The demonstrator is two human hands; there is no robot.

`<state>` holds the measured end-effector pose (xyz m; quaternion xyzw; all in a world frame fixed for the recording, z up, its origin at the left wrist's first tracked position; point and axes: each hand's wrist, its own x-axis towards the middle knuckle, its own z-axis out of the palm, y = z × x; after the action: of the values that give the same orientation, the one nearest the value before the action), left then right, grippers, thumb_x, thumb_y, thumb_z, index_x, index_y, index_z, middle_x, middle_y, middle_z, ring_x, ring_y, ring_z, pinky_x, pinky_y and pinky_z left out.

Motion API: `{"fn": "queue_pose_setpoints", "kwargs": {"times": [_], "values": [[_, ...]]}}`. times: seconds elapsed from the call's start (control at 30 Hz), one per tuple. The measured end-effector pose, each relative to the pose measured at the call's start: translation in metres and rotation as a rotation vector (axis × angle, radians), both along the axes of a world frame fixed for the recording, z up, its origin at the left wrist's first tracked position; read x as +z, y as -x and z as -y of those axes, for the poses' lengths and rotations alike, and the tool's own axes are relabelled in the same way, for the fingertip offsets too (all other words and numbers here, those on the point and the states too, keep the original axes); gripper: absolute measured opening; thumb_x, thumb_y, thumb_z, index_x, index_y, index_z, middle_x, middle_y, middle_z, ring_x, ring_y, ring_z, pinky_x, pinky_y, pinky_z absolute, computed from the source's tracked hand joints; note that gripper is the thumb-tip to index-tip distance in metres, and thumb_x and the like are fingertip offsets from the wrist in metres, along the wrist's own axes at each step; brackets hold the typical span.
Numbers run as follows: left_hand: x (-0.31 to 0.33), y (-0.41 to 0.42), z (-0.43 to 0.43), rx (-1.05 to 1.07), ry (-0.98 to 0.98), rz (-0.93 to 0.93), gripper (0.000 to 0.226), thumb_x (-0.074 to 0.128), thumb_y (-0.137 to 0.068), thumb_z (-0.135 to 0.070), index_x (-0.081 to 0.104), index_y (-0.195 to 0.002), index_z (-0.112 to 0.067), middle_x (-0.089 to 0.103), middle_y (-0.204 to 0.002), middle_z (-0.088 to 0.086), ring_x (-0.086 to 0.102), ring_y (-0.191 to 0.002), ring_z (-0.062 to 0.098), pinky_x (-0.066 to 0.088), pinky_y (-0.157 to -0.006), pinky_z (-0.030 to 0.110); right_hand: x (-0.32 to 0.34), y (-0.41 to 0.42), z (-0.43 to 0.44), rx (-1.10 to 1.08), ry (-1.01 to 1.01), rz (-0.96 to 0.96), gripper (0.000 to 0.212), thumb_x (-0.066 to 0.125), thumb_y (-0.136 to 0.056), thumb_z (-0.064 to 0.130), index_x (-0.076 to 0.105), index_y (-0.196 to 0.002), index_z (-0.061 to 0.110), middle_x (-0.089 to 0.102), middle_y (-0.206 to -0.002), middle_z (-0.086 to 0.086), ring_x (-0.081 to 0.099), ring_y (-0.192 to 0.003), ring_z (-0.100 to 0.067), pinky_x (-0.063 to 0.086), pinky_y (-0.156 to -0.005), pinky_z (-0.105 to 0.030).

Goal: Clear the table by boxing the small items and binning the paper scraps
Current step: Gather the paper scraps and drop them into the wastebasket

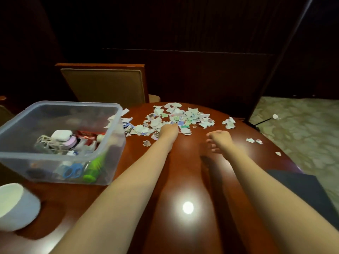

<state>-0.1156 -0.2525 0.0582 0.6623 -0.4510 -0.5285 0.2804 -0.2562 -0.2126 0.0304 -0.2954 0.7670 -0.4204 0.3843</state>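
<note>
Dark room, glossy table [185, 173], left hand [168, 130] on paper scraps [175, 116], grip unclear, right hand [219, 142] loose, empty

The box [110, 171] stands on the table [187, 176] at its left edge, with scissors [73, 170] and a bottle [93, 167] in its near end. A bowl [16, 206] sits at the near left corner. The scraps [176, 116] lie heaped by the far edge, right of the box, and stray scraps [254, 141] lie near the right edge. The left hand [168, 131] is at the heap's near side and the right hand [219, 140] is right of it. A chair [104, 85] stands behind the far edge
</note>
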Motion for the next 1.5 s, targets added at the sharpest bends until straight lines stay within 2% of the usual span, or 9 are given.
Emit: {"fn": "queue_pose_setpoints", "kwargs": {"times": [0.13, 0.23, 0.37, 0.5, 0.6, 0.8, 1.17, 1.33, 1.5], "values": [[0.004, 0.059, -0.005, -0.092, -0.005, -0.019, 0.038, 0.038, -0.098, -0.021, 0.046, -0.133, -0.009, 0.057, -0.110, 0.008, 0.049, -0.086, 0.020, 0.041, -0.075, 0.028, -0.004, 0.052, -0.001, -0.036, -0.029, -0.108, 0.019, 0.046, -0.089, 0.010, 0.062, -0.079, 0.013, 0.055, -0.074, -0.004, 0.047, -0.064, -0.021, 0.039, -0.055, -0.025], [0.001, 0.097, -0.006, -0.134, 0.016, -0.018, 0.033, 0.038, -0.098, -0.019, 0.051, -0.125, -0.005, 0.055, -0.090, 0.006, 0.049, -0.076, 0.019, 0.041, -0.071, 0.029, -0.004, 0.085, -0.013, -0.154, -0.093, -0.369, 0.021, 0.045, -0.088, 0.014, 0.062, -0.100, 0.013, 0.055, -0.114, -0.013, 0.049, -0.104, -0.031, 0.041, -0.080, -0.030], [-0.011, 0.135, -0.004, -0.144, -0.024, -0.007, 0.034, 0.040, -0.095, -0.018, 0.054, -0.124, -0.006, 0.058, -0.119, 0.013, 0.054, -0.095, 0.025, 0.045, -0.081, 0.031, -0.023, 0.134, -0.047, -0.193, -0.265, -0.707, 0.048, 0.043, -0.093, 0.023, 0.038, -0.139, 0.013, 0.020, -0.151, -0.018, 0.017, -0.140, -0.033, 0.018, -0.111, -0.045], [-0.028, 0.162, 0.002, -0.144, -0.008, -0.009, 0.013, 0.041, -0.096, -0.018, 0.053, -0.092, -0.017, 0.055, -0.088, 0.003, 0.050, -0.088, 0.021, 0.044, -0.080, 0.030, -0.051, 0.174, -0.051, -0.169, -0.330, -0.654, 0.057, 0.036, -0.096, 0.028, 0.019, -0.148, 0.013, 0.004, -0.156, -0.020, 0.002, -0.144, -0.036, 0.007, -0.114, -0.050], [-0.042, 0.175, 0.010, -0.149, 0.030, -0.075, 0.020, 0.044, -0.097, -0.019, 0.052, -0.079, -0.023, 0.053, -0.075, -0.005, 0.052, -0.074, 0.015, 0.046, -0.069, 0.025, -0.067, 0.182, -0.038, -0.151, -0.273, -0.528, 0.059, 0.033, -0.098, 0.034, 0.015, -0.149, 0.012, 0.003, -0.156, -0.020, 0.001, -0.145, -0.034, 0.003, -0.116, -0.046], [-0.054, 0.181, 0.039, -0.151, 0.223, -0.026, 0.018, 0.040, -0.099, -0.018, 0.057, -0.096, -0.023, 0.059, -0.089, -0.005, 0.054, -0.077, 0.011, 0.048, -0.071, 0.023, -0.083, 0.181, 0.000, -0.083, -0.176, -0.563, 0.057, 0.036, -0.098, 0.035, 0.023, -0.147, 0.009, 0.010, -0.156, -0.020, 0.003, -0.146, -0.029, 0.000, -0.117, -0.040], [-0.070, 0.141, 0.125, -0.423, 0.701, 0.639, 0.029, 0.045, -0.095, -0.018, 0.053, -0.122, -0.015, 0.042, -0.138, 0.005, 0.039, -0.128, 0.021, 0.033, -0.103, 0.032, -0.083, 0.178, 0.111, 0.169, -0.013, -0.581, 0.059, 0.036, -0.098, 0.037, 0.026, -0.147, 0.006, 0.019, -0.156, -0.013, 0.012, -0.146, -0.023, 0.005, -0.118, -0.039], [-0.081, 0.120, 0.171, -0.477, 0.662, 0.847, 0.041, 0.034, -0.100, -0.029, 0.041, -0.139, -0.019, 0.021, -0.156, 0.007, 0.016, -0.144, 0.024, 0.016, -0.115, 0.040, -0.090, 0.163, 0.149, 0.299, 0.087, -0.586, 0.058, 0.040, -0.098, 0.039, 0.028, -0.147, 0.009, 0.021, -0.156, -0.009, 0.018, -0.145, -0.021, 0.014, -0.119, -0.036], [-0.087, 0.099, 0.215, -0.383, 0.648, 0.922, 0.043, 0.029, -0.100, -0.028, 0.037, -0.142, -0.021, 0.021, -0.155, 0.006, 0.017, -0.144, 0.026, 0.016, -0.115, 0.043, -0.091, 0.148, 0.183, 0.418, 0.167, -0.567, 0.057, 0.040, -0.098, 0.039, 0.031, -0.146, 0.010, 0.025, -0.154, -0.007, 0.022, -0.143, -0.020, 0.017, -0.115, -0.032]]}}
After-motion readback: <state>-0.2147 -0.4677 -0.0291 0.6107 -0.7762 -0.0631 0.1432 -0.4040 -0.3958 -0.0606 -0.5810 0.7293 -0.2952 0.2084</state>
